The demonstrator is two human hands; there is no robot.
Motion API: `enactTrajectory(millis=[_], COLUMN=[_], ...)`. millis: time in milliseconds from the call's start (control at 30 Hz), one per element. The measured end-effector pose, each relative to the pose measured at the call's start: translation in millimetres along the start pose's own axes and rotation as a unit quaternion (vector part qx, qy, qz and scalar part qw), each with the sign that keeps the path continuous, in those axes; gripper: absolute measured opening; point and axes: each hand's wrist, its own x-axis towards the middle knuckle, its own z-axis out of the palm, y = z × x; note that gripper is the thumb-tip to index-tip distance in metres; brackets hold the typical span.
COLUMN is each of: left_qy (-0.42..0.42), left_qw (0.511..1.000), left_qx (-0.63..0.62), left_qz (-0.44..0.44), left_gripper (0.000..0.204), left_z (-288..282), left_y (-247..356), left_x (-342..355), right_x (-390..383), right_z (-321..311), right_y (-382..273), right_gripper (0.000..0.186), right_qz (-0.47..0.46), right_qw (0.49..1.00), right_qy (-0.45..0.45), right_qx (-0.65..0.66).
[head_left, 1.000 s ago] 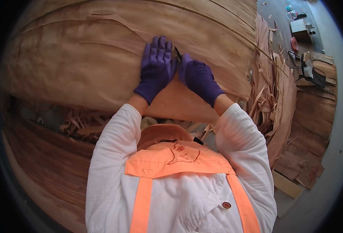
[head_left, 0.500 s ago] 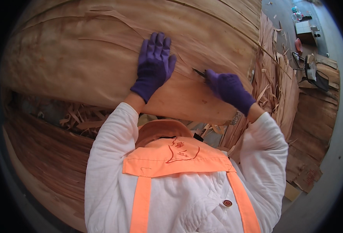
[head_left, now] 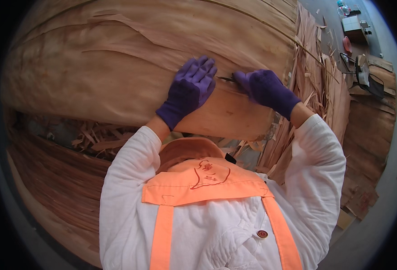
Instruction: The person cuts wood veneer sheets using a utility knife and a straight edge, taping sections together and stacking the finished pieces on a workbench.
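Observation:
Large thin sheets of wood veneer (head_left: pixel 90 85) lie stacked in front of me, with wrinkles and a raised, split fold (head_left: pixel 131 49) running across the top sheet. My left hand (head_left: pixel 189 87), in a purple glove, rests flat on the veneer with its fingers stretched out. Close to its right, my right hand (head_left: pixel 268 89), gloved the same way, is closed around a small dark knife (head_left: pixel 226 79). The blade points left toward my left fingers and lies at the sheet surface; whether it cuts into the wood cannot be seen.
Torn veneer strips (head_left: pixel 317 85) hang and pile along the stack's right end. Below the near edge lie more scraps (head_left: pixel 102 135) and another brown veneer stack (head_left: pixel 54 180). Farther right stand a black-framed chair (head_left: pixel 369 81), a pink basin (head_left: pixel 347 44) and a small box-like table (head_left: pixel 353 26).
My left hand has slid right and slightly nearer to me, closer to the knife. My right hand has moved slightly right and farther away, and the knife now lies flatter, its tip farther left.

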Motion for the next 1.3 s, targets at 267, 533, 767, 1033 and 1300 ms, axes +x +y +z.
enactTrajectory(millis=[267, 533, 767, 1033, 1300], left_qy=[-0.005, 0.025, 0.014, 0.011, -0.003], left_qw=[1.000, 1.000, 0.999, 0.999, 0.999], left_qx=[0.001, -0.015, -0.036, -0.046, -0.045], left_qz=[0.005, -0.007, -0.010, -0.016, -0.017], left_gripper=[0.029, 0.027, 0.029, 0.032, 0.033], left_z=[-2.1, 0.5, -1.9, -2.7, 0.3], left_y=[-0.5, -0.7, -2.8, -2.6, -1.6], left_x=[0.1, -0.7, -0.5, -1.8, -1.2], right_x=[-51.3, -40.1, 71.4, 104.9, 100.3], right_z=[-6.2, -24.0, -21.4, -21.7, -18.9], right_y=[63.1, 43.2, 1.9, -4.6, -0.6], right_gripper=[0.013, 0.014, 0.018, 0.009, 0.011], right_qz=[0.004, 0.047, -0.019, -0.071, -0.057], right_qw=[0.998, 0.995, 0.993, 0.987, 0.993], right_qy=[-0.046, 0.087, 0.112, 0.127, 0.095], right_qx=[-0.052, 0.022, -0.021, -0.061, -0.041])
